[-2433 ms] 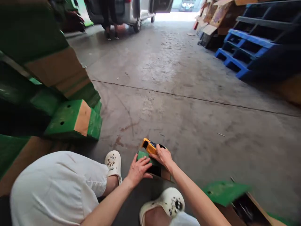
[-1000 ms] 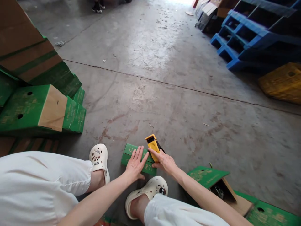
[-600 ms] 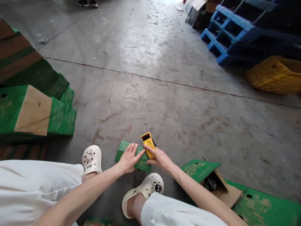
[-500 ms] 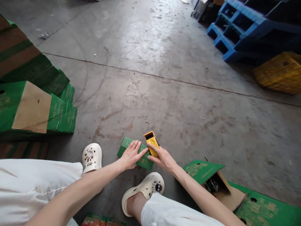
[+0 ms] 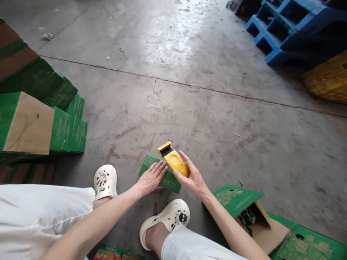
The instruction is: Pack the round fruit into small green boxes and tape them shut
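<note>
Concrete floor (image 5: 203,119), with green carton (image 5: 169,181) on it under a flat left hand (image 5: 151,178). Just tipped yellow stapler-like tool (image 5: 175,161) further left, gripped in right hand (image 5: 193,177); probably more of a regrip than a press.

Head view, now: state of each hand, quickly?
Left hand: open, fingers extended, resting on the green box.
Right hand: closed, holding the yellow tool between thumb and fingers.

Smooth yellow plastic tool (image 5: 177,163), matt cardboard box (image 5: 171,181), rough concrete floor (image 5: 206,119).
</note>
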Demonstrator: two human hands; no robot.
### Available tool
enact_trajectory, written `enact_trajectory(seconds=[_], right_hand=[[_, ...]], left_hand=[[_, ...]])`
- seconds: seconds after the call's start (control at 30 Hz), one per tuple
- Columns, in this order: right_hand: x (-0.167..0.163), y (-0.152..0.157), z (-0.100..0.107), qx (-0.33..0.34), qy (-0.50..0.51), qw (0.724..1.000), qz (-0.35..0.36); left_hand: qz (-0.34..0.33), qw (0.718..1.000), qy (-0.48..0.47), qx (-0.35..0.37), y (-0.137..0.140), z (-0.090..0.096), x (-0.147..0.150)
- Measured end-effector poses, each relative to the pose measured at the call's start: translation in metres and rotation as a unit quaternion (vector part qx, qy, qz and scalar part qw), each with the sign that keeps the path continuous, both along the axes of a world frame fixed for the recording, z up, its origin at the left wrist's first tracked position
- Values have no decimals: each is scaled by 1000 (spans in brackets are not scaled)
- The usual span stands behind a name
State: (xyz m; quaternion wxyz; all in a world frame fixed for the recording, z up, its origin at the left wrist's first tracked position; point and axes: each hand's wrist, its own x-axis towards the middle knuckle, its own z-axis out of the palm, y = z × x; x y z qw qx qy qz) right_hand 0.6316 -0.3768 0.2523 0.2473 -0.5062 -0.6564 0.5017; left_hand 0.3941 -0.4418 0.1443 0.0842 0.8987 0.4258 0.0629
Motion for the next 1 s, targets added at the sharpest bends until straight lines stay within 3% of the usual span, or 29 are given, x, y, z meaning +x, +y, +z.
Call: enact_trajectory(seconds=[0.13, 0.33, 0.43, 0.53, 0.63, 0.7, 0.87, 1.0], right_hand=[[-6, -14, -7, -40, -19, 999, -28], [2, -7, 1, -113, -57, 989, -82], [1, -4, 0, -177, -30, 979, -96], [-4, 1, -3, -250, 30, 964, -86], [-9, 10, -3, -274, -20, 952, -132], [-13, 16, 2, -295, -46, 945, -132], [-21, 25, 18, -396, 19, 911, -117], [-19, 22, 16, -378, -66, 907, -171]], left_hand=[[12, 1000, 6, 28, -7, -7, -11], [14, 1000, -6, 16, 1, -1, -15], [13, 1000, -14, 7, 3, 1, -13], [17, 1000, -20, 7, 3, 0, -12], [19, 1000, -22, 6, 3, -4, -13], [19, 1000, -24, 4, 4, -6, -12], [24, 999, -38, 0, 4, -3, -12], [29, 999, -45, -4, 5, 0, -11]])
